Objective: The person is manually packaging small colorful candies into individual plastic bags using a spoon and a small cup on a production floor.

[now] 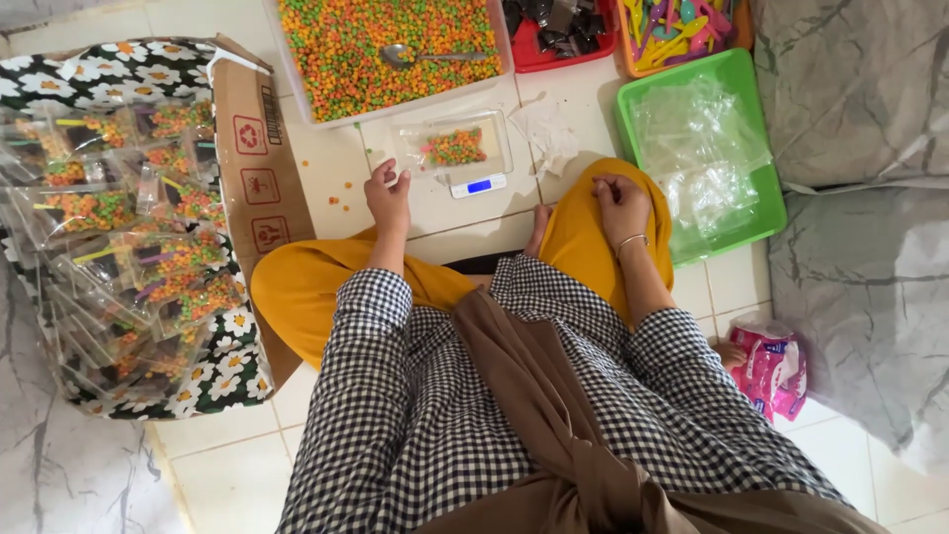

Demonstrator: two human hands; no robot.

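A person in a checked top and yellow trousers is sitting cross-legged on the tiled floor (445,213), and everything is lying on that floor. At the far left a flower-printed cloth with a cardboard flap (255,163) is carrying a heap of filled clear bags (129,247) of orange and green pellets. Ahead, a big clear tub (386,49) is holding loose pellets with a metal spoon (420,55) lying in them. To the right a green tray (736,74) is holding empty clear bags (697,148); beyond it an orange tray of coloured plastic spoons (677,35) and a red tray (554,40) are sitting side by side. Just in front of the knees, a clear tray of pellets (453,146) is sitting on a small scale (478,185). The left hand (388,198) is hovering just beside the scale's left edge, fingers loosely curled, grasping nothing. The right hand (621,206) is resting on the right knee, fingers bent and released. A pink packet (773,368) is lying by the right elbow
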